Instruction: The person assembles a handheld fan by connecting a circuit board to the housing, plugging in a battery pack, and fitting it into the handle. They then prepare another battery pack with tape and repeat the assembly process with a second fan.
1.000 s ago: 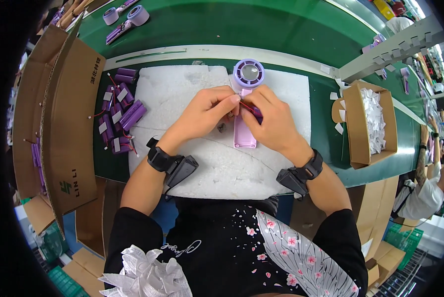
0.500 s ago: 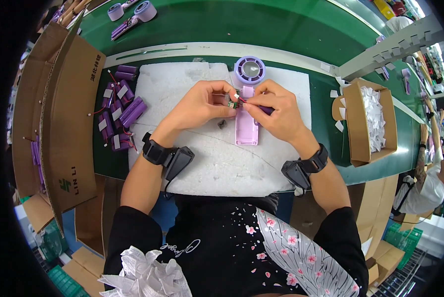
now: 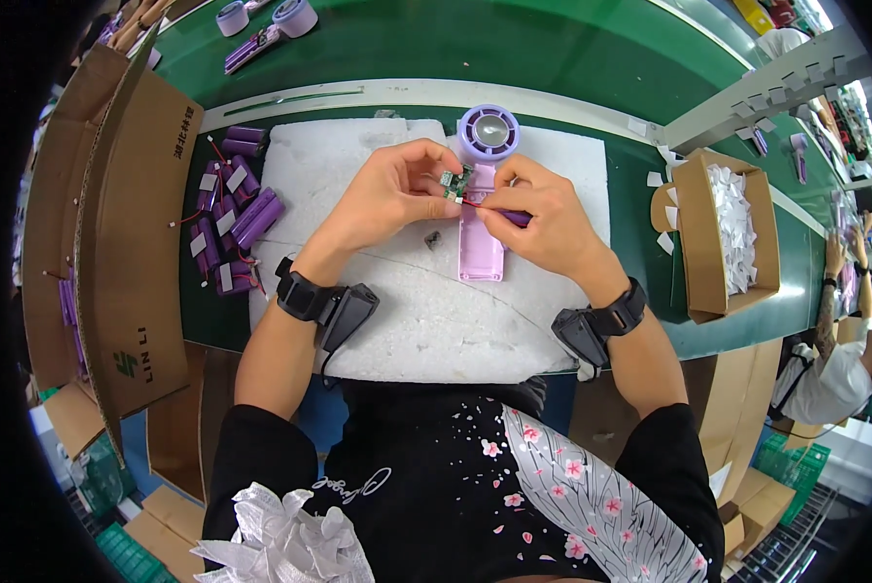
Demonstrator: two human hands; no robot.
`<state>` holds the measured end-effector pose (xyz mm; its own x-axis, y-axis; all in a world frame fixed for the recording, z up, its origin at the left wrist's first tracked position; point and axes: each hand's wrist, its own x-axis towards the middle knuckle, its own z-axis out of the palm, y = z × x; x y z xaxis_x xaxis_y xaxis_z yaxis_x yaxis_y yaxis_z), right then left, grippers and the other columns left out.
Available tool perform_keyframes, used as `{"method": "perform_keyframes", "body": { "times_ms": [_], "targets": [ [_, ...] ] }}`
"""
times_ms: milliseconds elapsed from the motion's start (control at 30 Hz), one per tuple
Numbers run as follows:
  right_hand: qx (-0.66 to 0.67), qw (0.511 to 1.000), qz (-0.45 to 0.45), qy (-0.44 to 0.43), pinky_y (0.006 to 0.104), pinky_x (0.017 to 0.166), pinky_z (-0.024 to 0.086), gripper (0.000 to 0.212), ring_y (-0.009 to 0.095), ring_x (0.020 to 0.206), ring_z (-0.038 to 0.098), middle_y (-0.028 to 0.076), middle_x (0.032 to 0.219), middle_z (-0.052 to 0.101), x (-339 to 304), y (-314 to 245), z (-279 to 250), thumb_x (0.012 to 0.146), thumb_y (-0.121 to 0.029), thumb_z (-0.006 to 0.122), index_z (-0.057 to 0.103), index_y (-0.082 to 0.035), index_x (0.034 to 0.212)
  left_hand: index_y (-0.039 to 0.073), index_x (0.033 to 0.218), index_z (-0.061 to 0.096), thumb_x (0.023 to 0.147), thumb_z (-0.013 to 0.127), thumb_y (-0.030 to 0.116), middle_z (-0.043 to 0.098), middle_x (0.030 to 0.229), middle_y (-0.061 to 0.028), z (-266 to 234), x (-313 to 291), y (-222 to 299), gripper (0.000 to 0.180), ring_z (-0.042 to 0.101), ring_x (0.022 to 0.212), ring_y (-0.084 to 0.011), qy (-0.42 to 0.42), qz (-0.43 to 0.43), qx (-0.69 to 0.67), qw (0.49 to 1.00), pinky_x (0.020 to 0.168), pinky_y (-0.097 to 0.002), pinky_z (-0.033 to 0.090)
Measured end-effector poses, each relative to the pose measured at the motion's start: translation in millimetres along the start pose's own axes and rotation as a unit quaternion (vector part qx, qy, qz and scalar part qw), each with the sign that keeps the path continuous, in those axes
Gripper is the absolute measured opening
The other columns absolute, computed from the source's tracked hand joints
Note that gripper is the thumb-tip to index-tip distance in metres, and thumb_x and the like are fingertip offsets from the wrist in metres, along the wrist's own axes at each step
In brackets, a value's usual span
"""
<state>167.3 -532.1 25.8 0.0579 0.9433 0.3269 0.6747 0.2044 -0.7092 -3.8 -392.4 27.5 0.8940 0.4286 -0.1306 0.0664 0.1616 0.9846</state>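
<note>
Between fingers (image 3: 440, 155) of the left hand (image 3: 385, 192) sits a circuit board (image 3: 456, 182).

At the centre, a white foam board (image 3: 407, 330) is seen as matt, rough and pitted. On it, a pink housing (image 3: 481, 257) is moulded in smooth plastic; at its 12 o'clock, a lilac fan head (image 3: 488, 133) is formed of satin plastic. At 10 o'clock, battery packs (image 3: 257, 220) are wrapped in glossy purple film. At 9 o'clock, a large carton (image 3: 139, 253) is made of matt brown cardboard.
</note>
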Motion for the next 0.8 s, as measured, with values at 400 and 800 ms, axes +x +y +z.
{"method": "perform_keyframes", "body": {
  "times_ms": [400, 800],
  "targets": [
    [-0.008, 1.0, -0.001, 0.025, 0.0279, 0.059, 0.046, 0.008, 0.017, 0.065, 0.058, 0.006, 0.081, 0.057, -0.2, -1.8, 0.2, 0.073, -0.006, 0.072, 0.07, -0.002, 0.08, 0.004, 0.093, 0.057, 0.07, 0.075, -0.007, 0.057, 0.092, 0.0017, 1.8, 0.4, -3.3, 0.031, 0.054, 0.075, -0.0062, 0.024, 0.029, 0.019, 0.999, 0.072, -0.0221, 0.048],
    [0.01, 0.999, -0.003, 0.034, 0.0281, 0.057, 0.046, 0.006, 0.018, 0.064, 0.057, 0.006, 0.078, 0.057, -0.1, -4.5, 1.1, 0.073, -0.005, 0.07, 0.068, -0.002, 0.077, 0.004, 0.092, 0.057, 0.07, 0.073, -0.01, 0.057, 0.089, 0.0016, 3.1, 0.2, -2.1, 0.031, 0.057, 0.078, -0.0074, 0.018, 0.035, 0.018, 0.999, 0.075, -0.0228, 0.049]
  ]
}}
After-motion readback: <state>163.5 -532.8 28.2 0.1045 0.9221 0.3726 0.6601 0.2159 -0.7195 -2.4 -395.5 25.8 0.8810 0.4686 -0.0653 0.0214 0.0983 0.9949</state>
